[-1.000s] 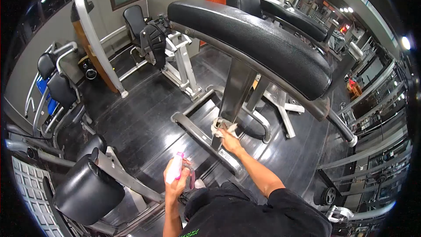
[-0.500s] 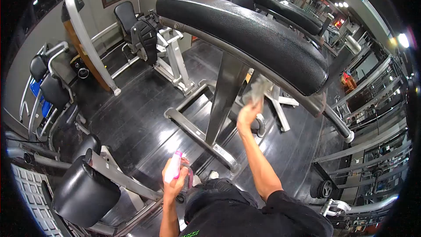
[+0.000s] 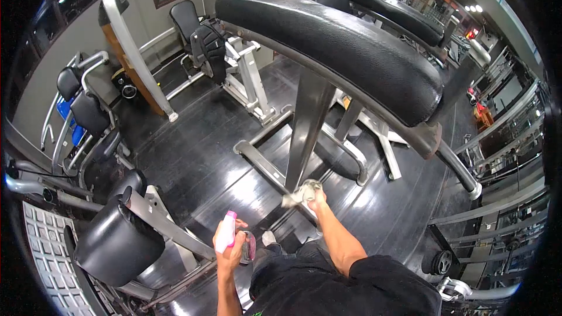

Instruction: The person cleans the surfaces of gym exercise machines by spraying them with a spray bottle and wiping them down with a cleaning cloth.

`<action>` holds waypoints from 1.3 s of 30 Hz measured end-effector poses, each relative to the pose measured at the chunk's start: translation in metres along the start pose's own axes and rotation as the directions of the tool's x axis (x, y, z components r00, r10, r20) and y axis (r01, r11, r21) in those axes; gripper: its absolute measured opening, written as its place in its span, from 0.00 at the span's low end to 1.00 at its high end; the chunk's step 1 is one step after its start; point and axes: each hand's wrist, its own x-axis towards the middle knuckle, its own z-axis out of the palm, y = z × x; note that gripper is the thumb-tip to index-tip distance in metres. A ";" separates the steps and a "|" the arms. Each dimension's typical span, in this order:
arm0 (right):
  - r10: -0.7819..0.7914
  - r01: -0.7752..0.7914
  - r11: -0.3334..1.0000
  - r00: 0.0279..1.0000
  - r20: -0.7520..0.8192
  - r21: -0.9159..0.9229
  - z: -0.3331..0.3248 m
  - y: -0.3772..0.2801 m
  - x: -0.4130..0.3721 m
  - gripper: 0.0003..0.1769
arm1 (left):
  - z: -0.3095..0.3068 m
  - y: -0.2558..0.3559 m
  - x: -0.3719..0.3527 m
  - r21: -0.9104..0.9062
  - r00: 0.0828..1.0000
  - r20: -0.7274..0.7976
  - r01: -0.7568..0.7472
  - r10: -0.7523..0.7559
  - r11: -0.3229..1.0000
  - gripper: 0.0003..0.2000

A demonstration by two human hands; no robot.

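Note:
In my left hand [image 3: 231, 248] is a spray bottle [image 3: 226, 232] with a white and pink head, held low in front of my body; my fingers wrap round its neck. A pale, crumpled cloth [image 3: 305, 192] is gripped in my right hand [image 3: 318, 200]. It lies against the foot of the grey metal upright [image 3: 305, 123], by the base bar [image 3: 261, 162] of a gym bench. Above them stretches the bench's long black pad [image 3: 339, 47].
A machine with a black seat [image 3: 119, 250] stands close at my left. Further off are another seated machine [image 3: 88, 114] and a leaning post [image 3: 130, 52]. Metal racks [image 3: 497, 210] line the right side. A weight plate [image 3: 440, 262] is near the floor at right.
My right hand has moved down with the cloth, from high beside the upright under the pad to the upright's foot. My left hand keeps the spray bottle. The view has shifted slightly.

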 end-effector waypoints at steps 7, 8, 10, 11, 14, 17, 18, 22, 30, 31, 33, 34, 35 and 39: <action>-0.776 0.775 0.584 0.620 0.115 -0.241 0.184 -0.108 -0.063 0.25 | 0.041 -0.001 0.002 0.137 0.995 0.069 -0.074 0.066 0.988 0.10; -0.855 0.857 0.388 0.472 0.213 -0.339 0.189 -0.111 -0.052 0.25 | 0.051 0.000 -0.001 0.120 0.994 0.074 -0.091 0.082 0.989 0.09; -0.727 0.909 -0.114 0.199 0.658 -0.400 0.209 -0.122 -0.073 0.26 | 0.069 0.000 -0.004 0.125 0.991 0.061 -0.126 0.119 0.984 0.09; -0.672 0.890 -0.224 0.154 0.724 -0.397 0.208 -0.116 -0.075 0.29 | 0.080 -0.001 -0.008 0.124 0.987 0.058 -0.154 0.148 0.980 0.09; -0.443 0.836 -0.306 0.298 0.845 -0.455 0.165 -0.095 -0.066 0.37 | 0.111 -0.008 -0.022 0.104 0.986 0.046 -0.166 0.162 0.981 0.09; -0.221 0.756 -0.106 0.615 0.757 -0.646 0.088 -0.069 -0.060 0.33 | 0.145 -0.009 -0.042 0.203 0.982 0.028 -0.188 0.186 0.961 0.10; -0.139 0.708 -0.030 0.696 0.705 -0.705 0.055 -0.058 -0.046 0.30 | 0.154 -0.013 -0.048 0.208 0.982 0.021 -0.189 0.189 0.960 0.10; 0.170 0.045 0.795 0.941 0.294 -0.604 -0.027 -0.065 -0.069 0.18 | 0.198 -0.029 -0.066 0.054 0.989 -0.035 -0.143 0.145 0.988 0.09; 0.178 -0.037 0.913 0.933 0.314 -0.406 -0.088 -0.164 -0.107 0.19 | 0.296 -0.060 -0.075 0.003 0.996 0.065 -0.058 0.057 0.998 0.07; 0.191 -0.063 0.938 0.916 0.354 -0.342 -0.088 -0.184 -0.115 0.19 | 0.308 -0.061 -0.073 0.007 0.990 0.124 -0.065 0.063 0.998 0.07; 0.204 -0.133 0.969 0.909 0.364 -0.210 -0.083 -0.231 -0.142 0.20 | 0.329 -0.067 -0.070 -0.043 0.981 0.187 -0.049 0.056 0.998 0.06; 0.185 -0.149 0.981 0.908 0.376 -0.123 -0.082 -0.249 -0.153 0.23 | 0.340 -0.068 -0.068 -0.087 0.970 0.237 -0.037 0.057 0.996 0.06; 0.116 -0.108 0.993 0.925 0.362 -0.043 -0.083 -0.263 -0.163 0.25 | 0.352 -0.062 -0.068 -0.077 0.966 0.257 -0.005 0.025 0.997 0.05; -0.045 -0.040 0.977 0.922 0.385 0.210 -0.097 -0.304 -0.181 0.27 | 0.374 -0.070 -0.066 -0.119 0.956 0.294 0.050 -0.013 0.992 0.07</action>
